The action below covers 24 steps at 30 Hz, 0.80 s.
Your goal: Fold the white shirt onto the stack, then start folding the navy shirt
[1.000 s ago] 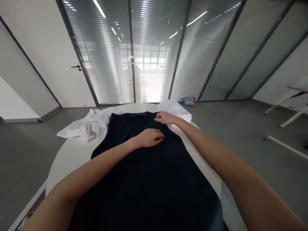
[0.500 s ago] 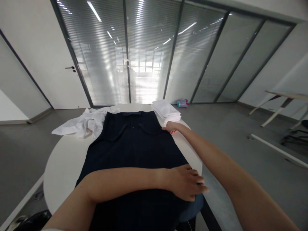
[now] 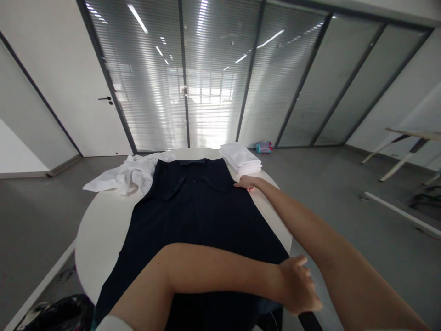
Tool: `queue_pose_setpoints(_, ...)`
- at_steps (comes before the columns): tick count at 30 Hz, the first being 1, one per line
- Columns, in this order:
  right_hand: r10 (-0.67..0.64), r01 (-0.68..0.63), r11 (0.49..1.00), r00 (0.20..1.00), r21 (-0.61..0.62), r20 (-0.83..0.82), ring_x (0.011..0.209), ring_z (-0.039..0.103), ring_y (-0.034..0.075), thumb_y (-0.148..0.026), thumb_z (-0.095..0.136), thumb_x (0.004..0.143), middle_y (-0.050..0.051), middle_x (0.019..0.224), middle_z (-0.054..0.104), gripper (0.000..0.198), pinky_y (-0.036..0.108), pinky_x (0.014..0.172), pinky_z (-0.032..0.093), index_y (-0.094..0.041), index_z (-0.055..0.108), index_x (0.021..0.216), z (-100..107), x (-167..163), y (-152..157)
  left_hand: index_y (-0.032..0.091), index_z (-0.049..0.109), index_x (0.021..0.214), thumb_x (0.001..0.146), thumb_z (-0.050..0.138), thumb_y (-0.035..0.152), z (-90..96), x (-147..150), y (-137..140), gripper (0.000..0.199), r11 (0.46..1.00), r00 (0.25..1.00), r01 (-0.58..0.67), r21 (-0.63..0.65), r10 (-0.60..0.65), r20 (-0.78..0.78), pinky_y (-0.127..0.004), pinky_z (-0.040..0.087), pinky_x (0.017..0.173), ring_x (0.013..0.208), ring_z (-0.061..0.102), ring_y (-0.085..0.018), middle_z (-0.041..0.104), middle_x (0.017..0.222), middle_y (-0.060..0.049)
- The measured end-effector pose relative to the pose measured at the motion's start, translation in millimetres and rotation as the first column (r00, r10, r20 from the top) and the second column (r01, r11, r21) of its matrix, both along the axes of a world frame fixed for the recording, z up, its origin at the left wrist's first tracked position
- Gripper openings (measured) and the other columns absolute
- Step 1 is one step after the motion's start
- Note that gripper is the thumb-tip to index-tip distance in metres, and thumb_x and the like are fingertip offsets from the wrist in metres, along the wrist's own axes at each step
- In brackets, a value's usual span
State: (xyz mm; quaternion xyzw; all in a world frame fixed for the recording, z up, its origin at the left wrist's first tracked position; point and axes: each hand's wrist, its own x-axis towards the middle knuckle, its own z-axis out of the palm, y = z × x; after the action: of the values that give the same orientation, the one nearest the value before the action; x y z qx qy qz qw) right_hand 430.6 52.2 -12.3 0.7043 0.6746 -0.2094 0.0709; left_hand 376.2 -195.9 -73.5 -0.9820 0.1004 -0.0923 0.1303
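A dark navy garment (image 3: 196, 211) lies spread over the round white table (image 3: 93, 243). It has two curved pocket-like openings near its far end and looks like a skirt or an apron; I cannot tell which. My right hand (image 3: 245, 182) is closed on its right edge, near the far end, beside the stack of white cloths. My left arm crosses low over the garment. At its near right side, by the table's edge, my left hand (image 3: 299, 286) has its fingers curled round the cloth's edge; the hand is slightly blurred and hides the cloth in it.
Folded white cloths (image 3: 240, 157) are stacked at the table's far right. A crumpled white cloth (image 3: 132, 174) hangs over its far left edge. A black bag-lined bin (image 3: 69, 310) stands at lower left. On the floor beyond lies a blue and red item (image 3: 263, 147).
My left hand has moved right and toward me, past the table's edge, and the garment's near right side is drawn out straighter. My right hand keeps its place on the garment.
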Motion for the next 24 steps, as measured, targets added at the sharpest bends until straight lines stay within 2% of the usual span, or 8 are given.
queue_pose_setpoints(3, 0.037, -0.037, 0.999, 0.999, 0.038, 0.006, 0.055, 0.053, 0.014, -0.041, 0.062, 0.089, 0.005, 0.067, 0.060, 0.033, 0.025, 0.051, 0.037, -0.011, 0.065, 0.075, -0.8, -0.7, -2.9, 0.031, 0.076, 0.079, 0.080, 0.066, 0.016, 22.8, -14.2, -2.5, 0.018, 0.992, 0.994, 0.103, -0.073, -0.105, -0.023, -0.043, 0.045, 0.073, 0.078, 0.068, -0.023, 0.073, 0.084, -0.003)
queue_pose_setpoints(7, 0.060, -0.054, 0.993, 0.997, 0.106, -0.048, 0.058, 0.053, 0.014, -0.033, 0.061, 0.088, 0.006, 0.069, 0.060, 0.027, 0.024, 0.051, 0.036, -0.010, 0.065, 0.074, 0.9, 0.2, -8.3, 0.024, 0.072, 0.110, 0.089, 0.059, 0.016, 71.2, -63.4, 5.0, 0.026, 0.978, 0.980, 0.188, -0.093, -0.181, 0.079, -0.037, 0.044, 0.067, 0.082, 0.067, -0.017, 0.070, 0.098, -0.005)
queue_pose_setpoints(10, 0.065, -0.044, 0.989, 0.987, 0.142, -0.147, 0.058, 0.052, 0.013, -0.032, 0.057, 0.089, 0.005, 0.070, 0.060, 0.025, 0.023, 0.050, 0.038, -0.010, 0.066, 0.081, 8.1, -2.8, -8.7, 0.019, 0.070, 0.107, 0.096, 0.053, 0.018, 106.5, -110.6, 6.4, 0.021, 0.992, 0.986, 0.102, -0.078, -0.090, 0.142, -0.034, 0.040, 0.064, 0.081, 0.063, -0.015, 0.066, 0.096, -0.005)
queue_pose_setpoints(13, 0.118, -0.065, 0.978, 0.956, 0.199, -0.269, 0.061, 0.054, 0.012, -0.035, 0.050, 0.092, 0.003, 0.075, 0.062, 0.026, 0.020, 0.051, 0.041, -0.014, 0.065, 0.092, 20.9, -20.7, -5.2, 0.019, 0.070, 0.096, 0.099, 0.049, 0.020, 129.7, -153.2, -2.2, 0.021, 0.993, 0.986, -0.009, -0.121, 0.029, 0.162, -0.031, 0.039, 0.063, 0.081, 0.058, -0.014, 0.065, 0.096, -0.003)
queue_pose_setpoints(16, 0.196, -0.114, 0.962, 0.922, 0.250, -0.334, 0.063, 0.055, 0.011, -0.038, 0.051, 0.093, 0.001, 0.077, 0.063, 0.024, 0.018, 0.050, 0.040, -0.017, 0.064, 0.092, 31.6, -58.7, -1.4, 0.020, 0.069, 0.095, 0.102, 0.046, 0.022, 138.3, -183.9, -16.7, 0.024, 0.978, 0.984, -0.073, -0.193, 0.102, 0.146, -0.029, 0.040, 0.064, 0.080, 0.055, -0.013, 0.067, 0.098, -0.001)
queue_pose_setpoints(19, 0.248, -0.180, 0.957, 0.915, 0.226, -0.320, 0.057, 0.054, 0.010, -0.041, 0.058, 0.090, 0.001, 0.069, 0.061, 0.027, 0.018, 0.048, 0.038, -0.017, 0.063, 0.080, 30.6, -108.6, -1.2, 0.020, 0.067, 0.096, 0.102, 0.050, 0.026, 135.9, -204.1, -28.6, 0.019, 0.958, 0.986, -0.142, -0.248, 0.160, 0.054, -0.026, 0.042, 0.066, 0.078, 0.055, -0.010, 0.068, 0.094, 0.001)
queue_pose_setpoints(22, 0.274, -0.250, 0.961, 0.924, 0.121, -0.266, 0.053, 0.056, 0.010, -0.053, 0.068, 0.083, 0.002, 0.063, 0.061, 0.040, 0.019, 0.048, 0.041, -0.015, 0.063, 0.069, 20.1, -150.3, -1.3, 0.018, 0.063, 0.092, 0.100, 0.056, 0.025, 123.3, -219.2, -33.0, 0.014, 0.918, 0.975, -0.216, -0.334, 0.219, -0.029, -0.020, 0.044, 0.071, 0.075, 0.056, -0.007, 0.066, 0.084, 0.003)
queue_pose_setpoints(24, 0.274, -0.260, 0.961, 0.936, 0.090, -0.222, 0.056, 0.061, 0.014, -0.061, 0.066, 0.082, 0.006, 0.066, 0.065, 0.049, 0.022, 0.052, 0.046, -0.014, 0.065, 0.070, 14.0, -165.1, 3.8, 0.018, 0.063, 0.099, 0.099, 0.057, 0.024, 108.0, -228.0, -32.4, 0.009, 0.913, 0.971, -0.224, -0.341, 0.238, -0.001, -0.022, 0.044, 0.071, 0.078, 0.058, -0.008, 0.067, 0.089, 0.003)
